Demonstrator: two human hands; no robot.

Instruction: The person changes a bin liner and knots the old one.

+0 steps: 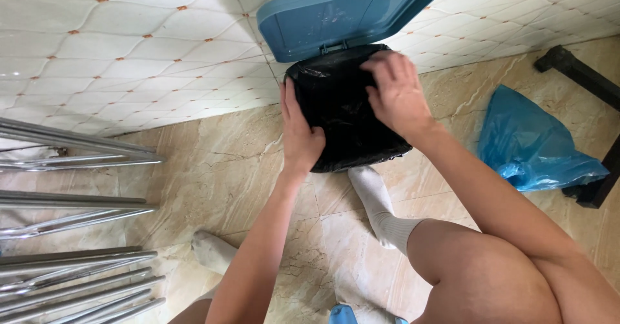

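A small bin lined with a black plastic bag stands on the floor against the tiled wall, its blue lid tipped up and open. My left hand lies flat against the bag on the bin's left rim, fingers together. My right hand reaches over the right side of the opening, fingers curled onto the black plastic at the top edge. My right foot in a white sock rests at the base of the bin, as on a pedal.
A crumpled blue plastic bag lies on the marble floor at right, beside dark furniture legs. Several shiny metal bars stick out from the left. My other socked foot is lower left, my bare knee lower right.
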